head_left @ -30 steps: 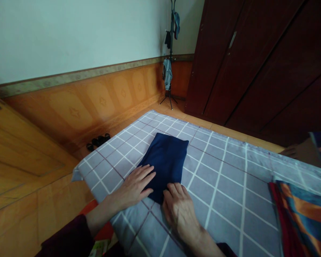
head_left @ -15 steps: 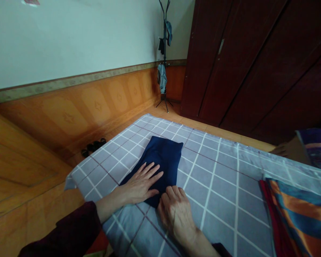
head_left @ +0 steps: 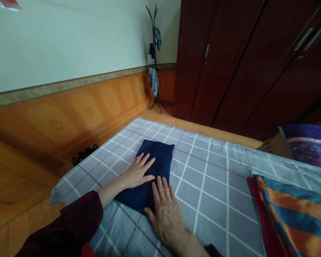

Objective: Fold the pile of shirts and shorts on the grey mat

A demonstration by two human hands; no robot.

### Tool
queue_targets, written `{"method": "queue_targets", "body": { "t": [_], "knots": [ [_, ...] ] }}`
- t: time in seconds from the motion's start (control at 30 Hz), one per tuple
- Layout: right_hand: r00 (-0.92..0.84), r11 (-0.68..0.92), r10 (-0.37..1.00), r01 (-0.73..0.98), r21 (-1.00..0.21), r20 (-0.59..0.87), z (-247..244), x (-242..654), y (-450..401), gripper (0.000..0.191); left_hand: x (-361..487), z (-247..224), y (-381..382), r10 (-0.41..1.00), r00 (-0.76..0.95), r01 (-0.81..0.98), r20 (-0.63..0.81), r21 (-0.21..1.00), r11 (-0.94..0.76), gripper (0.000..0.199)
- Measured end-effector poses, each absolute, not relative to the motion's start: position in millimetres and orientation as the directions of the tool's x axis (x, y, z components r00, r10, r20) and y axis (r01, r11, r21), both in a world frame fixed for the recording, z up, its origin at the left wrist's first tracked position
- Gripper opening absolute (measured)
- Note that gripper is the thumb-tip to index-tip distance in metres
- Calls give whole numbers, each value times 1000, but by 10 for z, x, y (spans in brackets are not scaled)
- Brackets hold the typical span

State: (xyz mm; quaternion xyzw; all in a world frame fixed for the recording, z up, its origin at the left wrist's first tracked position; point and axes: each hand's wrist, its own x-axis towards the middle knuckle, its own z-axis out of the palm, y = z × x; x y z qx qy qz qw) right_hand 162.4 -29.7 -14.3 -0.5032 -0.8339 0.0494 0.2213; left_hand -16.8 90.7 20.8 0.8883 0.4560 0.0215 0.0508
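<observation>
A dark navy piece of folded cloth (head_left: 160, 151), probably a garment though its kind does not show, lies flat on the checked grey bedspread (head_left: 211, 200). My left hand (head_left: 139, 172) rests on its left side, palm down with fingers spread. Lower on the right edge of the cloth lies my right hand (head_left: 166, 210), its fingers stretched forward and its thumb out to the side. Both hands press on the fabric without gripping it. Parts of the cloth under the palms are hidden.
Folded striped orange-and-blue cloth (head_left: 297, 203) lies at the right on the bed, with dark red fabric (head_left: 257, 210) beside it. A coat stand (head_left: 155, 64) stands in the far corner by a dark wardrobe (head_left: 216, 64). Shoes (head_left: 82, 154) sit on the floor at the left.
My right hand, earlier curled at the cloth's lower right edge, has opened and now lies flat on it. My left hand stays spread on the cloth. The view has shifted slightly right.
</observation>
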Motion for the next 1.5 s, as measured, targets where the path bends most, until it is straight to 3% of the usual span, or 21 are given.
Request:
{"method": "queue_targets", "body": {
  "t": [0.1, 0.33, 0.5, 0.7, 0.83, 1.0, 1.23, 1.37, 1.5],
  "knots": [
    [-391, 489, 861, 812, -319, 324, -143, 1618, -308, 67, -221, 198, 995, 828, 559, 818, 37, 142, -558, 66],
    [-298, 408, 896, 845, -345, 330, -153, 1537, -334, 72, -201, 126, 1573, 861, 504, 860, -64, 134, -493, 67],
    [-286, 400, 896, 853, -336, 340, -157, 1535, -339, 71, -139, 147, 1868, 885, 464, 881, -29, 120, -458, 65],
    [-290, 407, 889, 855, -323, 354, -169, 1542, -347, 70, 27, 106, 1833, 837, 548, 831, -13, 129, -542, 64],
    [-271, 391, 894, 859, -330, 356, -205, 1520, -351, 73, 106, 149, 1781, 867, 498, 860, 15, 121, -496, 65],
    [-273, 390, 900, 852, -349, 340, -246, 1505, -336, 73, 345, 186, 1583, 744, 668, 737, -11, 153, -659, 62],
    [-268, 381, 903, 861, -338, 335, -270, 1519, -325, 71, 540, 237, 1527, 764, 642, 761, -67, 177, -624, 63],
    [-298, 396, 902, 859, -326, 312, -290, 1555, -311, 73, 355, 383, 1362, 778, 627, 758, 42, 198, -622, 65],
    [-273, 378, 909, 857, -351, 315, -143, 1580, -279, 71, 127, 310, 1190, 782, 612, 772, 121, 123, -623, 67]
  ]
}}
